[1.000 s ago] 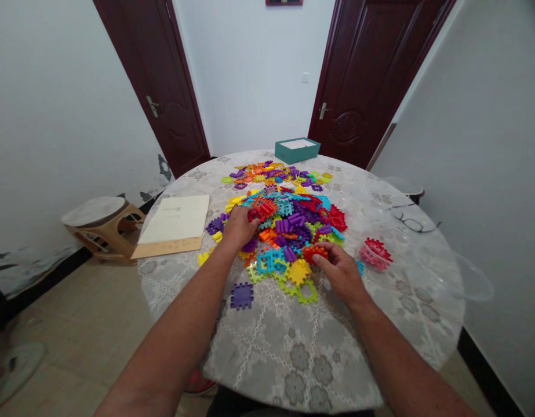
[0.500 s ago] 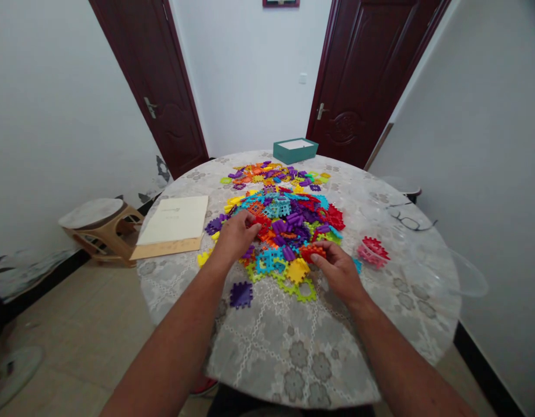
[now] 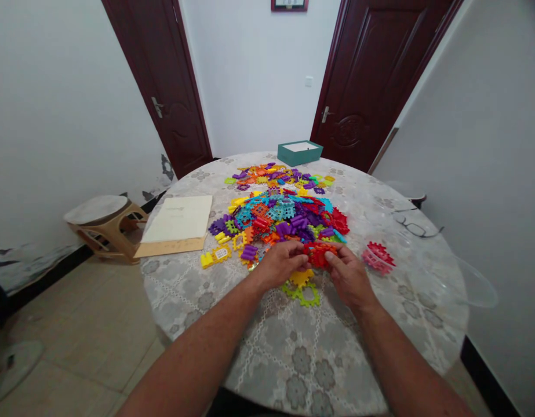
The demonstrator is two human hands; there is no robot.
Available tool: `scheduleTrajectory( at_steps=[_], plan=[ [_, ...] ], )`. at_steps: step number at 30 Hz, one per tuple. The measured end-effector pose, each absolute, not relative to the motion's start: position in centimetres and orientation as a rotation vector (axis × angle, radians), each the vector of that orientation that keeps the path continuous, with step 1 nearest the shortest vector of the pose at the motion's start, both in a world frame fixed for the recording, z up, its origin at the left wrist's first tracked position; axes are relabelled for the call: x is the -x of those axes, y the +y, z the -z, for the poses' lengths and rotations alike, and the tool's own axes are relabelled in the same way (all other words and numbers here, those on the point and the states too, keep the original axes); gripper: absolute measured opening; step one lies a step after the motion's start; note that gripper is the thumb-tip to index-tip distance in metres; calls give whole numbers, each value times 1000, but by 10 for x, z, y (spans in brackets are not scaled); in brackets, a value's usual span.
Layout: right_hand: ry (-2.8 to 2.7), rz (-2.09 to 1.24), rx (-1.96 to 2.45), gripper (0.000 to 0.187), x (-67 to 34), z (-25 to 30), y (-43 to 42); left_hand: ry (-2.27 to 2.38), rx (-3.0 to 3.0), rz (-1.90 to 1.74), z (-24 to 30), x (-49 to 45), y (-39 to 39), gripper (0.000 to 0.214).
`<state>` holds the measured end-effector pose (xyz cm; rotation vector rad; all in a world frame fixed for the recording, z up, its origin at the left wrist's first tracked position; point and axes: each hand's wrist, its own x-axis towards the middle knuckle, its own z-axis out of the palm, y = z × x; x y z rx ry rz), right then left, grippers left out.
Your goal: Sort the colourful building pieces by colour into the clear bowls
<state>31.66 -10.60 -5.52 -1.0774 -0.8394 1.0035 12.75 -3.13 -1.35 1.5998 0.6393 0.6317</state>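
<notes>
Both hands meet at the near right edge of a heap of coloured plastic building pieces (image 3: 293,223). My right hand (image 3: 349,272) is closed on red toothed building pieces (image 3: 320,255), thumb on the near side. From the left, the fingers of my left hand (image 3: 284,263) pinch the left end of the same red pieces. How many there are, and whether they are joined, I cannot tell. A yellow piece (image 3: 302,278) and a lime green ring-shaped piece (image 3: 309,295) lie just below the hands. My left forearm hides part of the table.
A second heap of pieces (image 3: 267,175) lies farther back, before a green box (image 3: 299,153). A pale notebook (image 3: 178,220) is at the left. To the right are a red toothed stack (image 3: 379,258), eyeglasses (image 3: 417,229) and clear plastic (image 3: 458,278). A stool (image 3: 106,226) stands left of the table.
My left hand has moved right and nearer, from the heap's middle to the red pieces in my right hand. My right hand has stayed nearly in place. The view has shifted slightly.
</notes>
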Motion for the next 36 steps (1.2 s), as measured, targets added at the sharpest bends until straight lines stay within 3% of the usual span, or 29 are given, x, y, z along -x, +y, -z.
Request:
scheduleTrajectory(
  at_steps=[8, 14, 19, 29, 36],
  plan=[
    [-935, -803, 1180, 36, -313, 51, -112, 754, -2236, -787, 10, -115, -32, 22],
    [-1191, -7, 1468, 31, -324, 18, -126, 1290, -2439, -1253, 14, -85, 11, 34],
    [-1155, 457, 1727, 36, -367, -1, -134, 1468, -2580, -1125, 34, -74, 46, 52],
    [-1103, 432, 2074, 41, -417, 19, -132, 1544, -2607, -1031, 50, -74, 54, 58],
    [-1140, 361, 2117, 45, -414, 25, -128, 1559, -2589, -1043, 49, -74, 54, 50]
  ],
)
